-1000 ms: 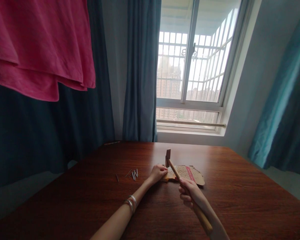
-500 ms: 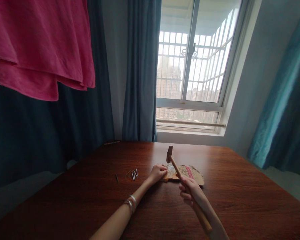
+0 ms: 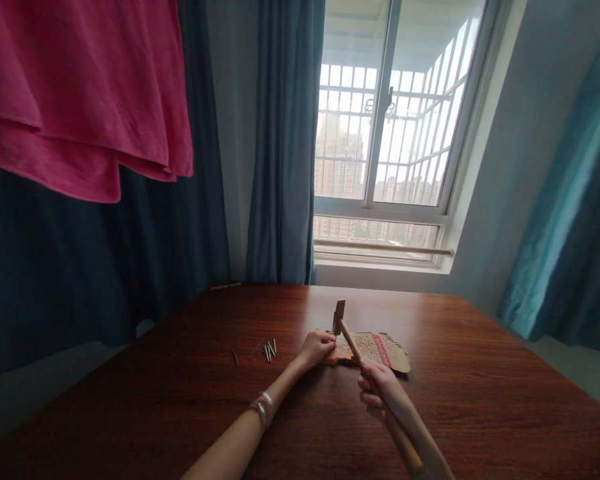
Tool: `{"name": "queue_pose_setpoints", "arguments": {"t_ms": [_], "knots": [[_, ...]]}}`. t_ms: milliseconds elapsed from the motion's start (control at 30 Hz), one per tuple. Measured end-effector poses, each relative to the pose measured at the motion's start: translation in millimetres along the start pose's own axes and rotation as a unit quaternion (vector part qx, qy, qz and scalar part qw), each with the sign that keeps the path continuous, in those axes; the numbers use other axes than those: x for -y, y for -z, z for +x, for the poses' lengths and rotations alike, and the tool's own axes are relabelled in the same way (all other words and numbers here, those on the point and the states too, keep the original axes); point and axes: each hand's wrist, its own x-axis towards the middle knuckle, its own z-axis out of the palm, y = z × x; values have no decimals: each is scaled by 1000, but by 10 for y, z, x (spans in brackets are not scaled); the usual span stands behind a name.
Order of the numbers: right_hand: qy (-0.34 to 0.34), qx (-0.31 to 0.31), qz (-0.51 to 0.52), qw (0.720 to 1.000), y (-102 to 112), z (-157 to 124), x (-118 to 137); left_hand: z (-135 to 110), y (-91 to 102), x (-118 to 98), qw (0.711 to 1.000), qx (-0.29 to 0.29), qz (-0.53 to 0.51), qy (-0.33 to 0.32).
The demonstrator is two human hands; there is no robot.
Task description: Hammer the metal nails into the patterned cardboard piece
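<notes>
My right hand point(image 3: 379, 392) is wrapped round the wooden handle of a small hammer point(image 3: 338, 317), whose metal head hovers just above the left end of a flat wooden board point(image 3: 375, 349) dotted with small holes and crossed by a pink stripe. My left hand point(image 3: 317, 347) rests on the board's left edge with its fingers pinched together right under the hammer head; what they pinch is too small to make out. Bracelets sit on my left wrist.
Several loose nails point(image 3: 266, 349) lie on the dark wooden table point(image 3: 180, 400) left of my left hand. Behind the table are blue curtains point(image 3: 283, 147) and a barred window point(image 3: 380, 133). A pink cloth point(image 3: 80, 100) hangs at the upper left.
The hammer head rose a little half a second ago and has now come back down close above the board. My left hand has stayed pinched in place.
</notes>
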Motion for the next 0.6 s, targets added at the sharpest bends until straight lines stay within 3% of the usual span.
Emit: {"name": "queue_pose_setpoints", "arguments": {"t_ms": [200, 400, 600], "knots": [[15, 33, 24, 999, -5, -26, 36, 1, 3, 9, 1000, -4, 2, -1], [-2, -6, 4, 1000, -22, -12, 8, 8, -23, 40, 1000, -8, -12, -11], [26, 22, 25, 999, -60, -3, 62, -1, -31, 42, 1000, -9, -21, -2]]}}
